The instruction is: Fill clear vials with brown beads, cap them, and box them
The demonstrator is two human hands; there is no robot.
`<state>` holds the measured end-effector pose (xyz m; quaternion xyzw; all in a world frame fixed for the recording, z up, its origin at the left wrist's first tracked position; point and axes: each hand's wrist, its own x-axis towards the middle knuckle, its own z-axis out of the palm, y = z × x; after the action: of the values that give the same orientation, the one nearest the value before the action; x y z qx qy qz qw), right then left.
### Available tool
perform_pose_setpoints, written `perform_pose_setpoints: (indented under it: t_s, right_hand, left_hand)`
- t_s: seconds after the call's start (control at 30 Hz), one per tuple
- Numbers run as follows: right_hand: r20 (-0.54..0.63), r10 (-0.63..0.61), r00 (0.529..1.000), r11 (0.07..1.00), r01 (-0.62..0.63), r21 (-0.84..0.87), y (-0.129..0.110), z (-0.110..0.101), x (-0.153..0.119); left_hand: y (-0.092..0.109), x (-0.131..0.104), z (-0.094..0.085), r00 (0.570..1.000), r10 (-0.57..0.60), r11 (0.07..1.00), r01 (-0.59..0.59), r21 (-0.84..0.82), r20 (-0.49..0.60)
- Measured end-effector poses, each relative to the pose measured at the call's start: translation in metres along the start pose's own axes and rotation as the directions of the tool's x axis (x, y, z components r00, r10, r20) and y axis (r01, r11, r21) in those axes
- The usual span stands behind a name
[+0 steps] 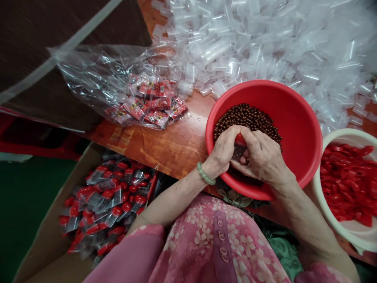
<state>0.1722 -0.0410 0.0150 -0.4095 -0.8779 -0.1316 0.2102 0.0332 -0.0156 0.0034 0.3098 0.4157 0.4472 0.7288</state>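
Observation:
Both hands meet over the red bowl (303,145), which holds small round brown balls (253,120). My left hand (225,151), below a green bead bracelet (205,173), is wrapped round a small clear container (239,151) with a red top. From the other side my right hand (262,157) grips the same container, its thumb and forefinger at the red top. Some fingertips show beside or through the clear wall. Part of the container is hidden by the fingers.
Many clear plastic containers (259,47) are heaped at the back. Red packets (156,104) lie in a clear bag left of the bowl. A white tub (319,188) of red caps (347,181) stands right. Lower left, a carton (50,243) holds red-capped containers (108,196).

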Motion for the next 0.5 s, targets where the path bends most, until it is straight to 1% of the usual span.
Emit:
perform_pose_setpoints:
  t_s: [0.03,0.07,0.1,0.13,0.2,0.23,0.33,0.43,0.5]
  right_hand:
    - [0.029,0.012,1.000,1.000,-0.012,0.015,0.001,-0.002,-0.001]
    - [0.058,0.028,0.998,0.999,-0.031,0.039,0.003,-0.004,-0.001]
    - [0.084,0.048,0.995,0.996,-0.054,0.070,0.004,-0.006,-0.003]
    - [0.107,0.069,0.992,0.991,-0.080,0.106,0.006,-0.008,-0.004]
    - [0.133,0.094,0.987,0.975,-0.119,0.188,0.009,-0.011,-0.008]
    - [0.136,0.097,0.986,0.965,-0.126,0.229,0.011,-0.012,-0.010]
    - [0.116,0.123,0.986,0.935,-0.155,0.318,0.019,-0.012,-0.018]
    - [0.114,0.222,0.968,0.901,-0.249,0.355,0.028,-0.012,-0.026]
    - [0.115,0.263,0.958,0.882,-0.287,0.375,0.034,-0.013,-0.031]
  left_hand:
    - [0.001,0.000,0.001,0.999,0.037,0.999,-0.038,-0.024,-0.016]
    - [0.003,0.000,0.001,0.999,0.041,0.998,-0.041,-0.053,-0.016]
    - [0.004,0.001,0.002,1.000,0.017,0.996,-0.017,-0.087,0.003]
    - [0.005,0.000,0.002,0.999,-0.027,0.992,0.032,-0.119,0.041]
    - [0.007,0.000,0.001,0.984,-0.118,0.976,0.140,-0.165,0.136]
    - [0.008,0.000,0.000,0.976,-0.142,0.969,0.171,-0.178,0.167]
    - [0.010,0.001,-0.002,0.961,-0.179,0.948,0.225,-0.224,0.209]
    - [0.014,0.000,-0.003,0.940,-0.222,0.913,0.293,-0.283,0.258]
    - [0.018,-0.005,-0.007,0.928,-0.223,0.899,0.315,-0.306,0.300]
